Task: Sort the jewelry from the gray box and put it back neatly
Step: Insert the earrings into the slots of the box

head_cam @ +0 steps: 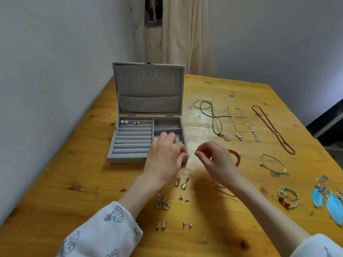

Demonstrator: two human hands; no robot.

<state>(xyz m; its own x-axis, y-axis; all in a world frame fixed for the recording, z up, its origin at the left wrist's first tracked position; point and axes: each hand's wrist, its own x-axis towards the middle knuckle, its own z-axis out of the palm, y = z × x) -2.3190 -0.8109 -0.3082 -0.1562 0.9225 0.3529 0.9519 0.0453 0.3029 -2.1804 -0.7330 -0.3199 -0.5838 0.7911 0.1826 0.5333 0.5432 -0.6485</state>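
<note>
The gray box (113,156) stands open at the table's left, lid upright. A pearl earring pair (124,122) and a small metal pair (136,122) sit in its top ring roll. My left hand (165,158) lies over the box's front right compartment, fingertips drawn together at the front right corner; what they hold is hidden. My right hand (217,158) hovers just right of the box, thumb and forefinger pinched on a small earring (194,152) whose thin pin sticks out. Drop earrings (182,182) and several stud pairs (183,197) lie in rows below my hands.
Several necklaces (220,123) lie in a row on the wooden table (74,182) to the right. Nearer are a red bead bracelet (235,155), a silver bracelet (272,164), coiled bangles (287,198) and blue feather earrings (330,203). A wall runs along the left.
</note>
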